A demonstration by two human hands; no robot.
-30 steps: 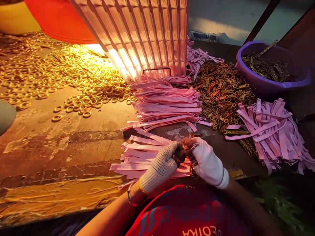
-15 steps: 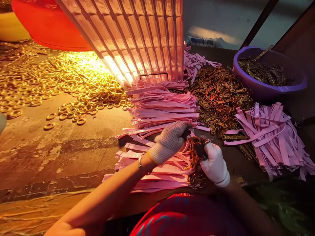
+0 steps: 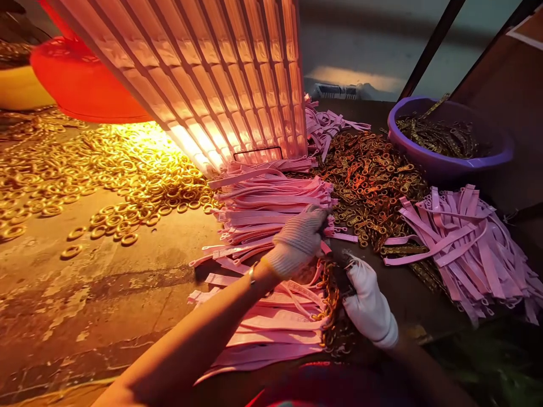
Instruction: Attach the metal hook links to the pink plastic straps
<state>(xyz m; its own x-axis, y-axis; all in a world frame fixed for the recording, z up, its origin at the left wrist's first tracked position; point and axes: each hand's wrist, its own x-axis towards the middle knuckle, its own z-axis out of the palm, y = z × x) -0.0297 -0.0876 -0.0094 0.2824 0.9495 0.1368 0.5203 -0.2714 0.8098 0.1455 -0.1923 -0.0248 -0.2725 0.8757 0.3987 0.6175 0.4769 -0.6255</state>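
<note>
Left hand (image 3: 297,243) and right hand (image 3: 369,299) wear white knit gloves (image 3: 292,249); left-wrist bangle (image 3: 251,274).

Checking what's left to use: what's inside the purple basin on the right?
A tangled heap of dark brass-coloured metal clasps fills the purple basin. They cover its bottom, so how deep the heap goes is hidden.

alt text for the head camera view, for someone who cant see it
Two gloved hands work at a worn table: the left hand touches a stack of pink straps while the right hand grips a bunch of brown metal clasps. Around them lie gold rings, a heap of clasps, loose pink straps and a purple basin.
</note>
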